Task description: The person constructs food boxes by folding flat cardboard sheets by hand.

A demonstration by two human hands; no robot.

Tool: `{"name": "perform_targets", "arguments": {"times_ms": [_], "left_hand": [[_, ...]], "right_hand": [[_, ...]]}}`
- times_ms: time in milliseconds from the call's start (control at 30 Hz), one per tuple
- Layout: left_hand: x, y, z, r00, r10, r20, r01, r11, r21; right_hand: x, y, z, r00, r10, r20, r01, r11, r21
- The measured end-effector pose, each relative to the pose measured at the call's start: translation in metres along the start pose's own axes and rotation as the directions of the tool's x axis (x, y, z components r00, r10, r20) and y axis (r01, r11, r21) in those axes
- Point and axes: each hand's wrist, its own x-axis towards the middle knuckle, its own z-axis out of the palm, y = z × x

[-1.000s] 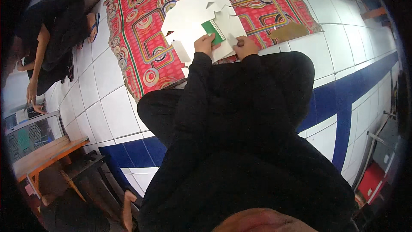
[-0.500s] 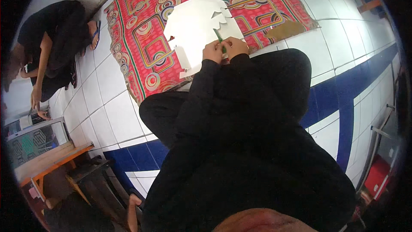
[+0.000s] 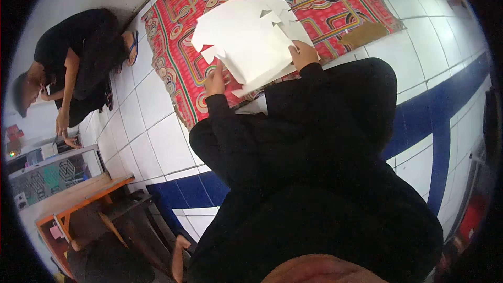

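A large white sheet of stiff paper (image 3: 246, 36) with notched, cut edges and small folded flaps lies in front of me, tilted a little along its near side. My right hand (image 3: 304, 55) grips its right near edge, thumb on top. At the left near edge my left hand (image 3: 215, 79) has its fingers closed on the paper's border beside a bent-up flap. Part of the left fingers is hidden by the sheet. Cut slits and raised tabs show near the upper right of the paper.
Beneath the paper is a red patterned mat (image 3: 178, 47) with a worn brown patch (image 3: 365, 33), on white floor tiles (image 3: 170, 136). A person in black (image 3: 78, 57) squats at the left. A wooden bench (image 3: 86, 196) and another person's hand (image 3: 182, 243) are at lower left.
My hands were together at the sheet's near right over a slim green object. They have parted to opposite edges, and the sheet has turned and shifted. The green object no longer shows.
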Motion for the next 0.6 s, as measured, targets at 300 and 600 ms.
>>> {"name": "perform_targets", "arguments": {"times_ms": [300, 600], "left_hand": [[-0.055, 0.040, 0.031, 0.870, 0.235, 0.434, -0.041, 0.910, -0.412], [-0.036, 0.027, 0.040, 0.975, 0.158, 0.158, -0.121, 0.968, -0.219]], "right_hand": [[0.000, 0.001, -0.007, 0.995, -0.084, -0.061, 0.083, 0.996, -0.019], [-0.021, -0.055, -0.029, 0.948, -0.221, -0.231, 0.210, 0.975, -0.071]]}}
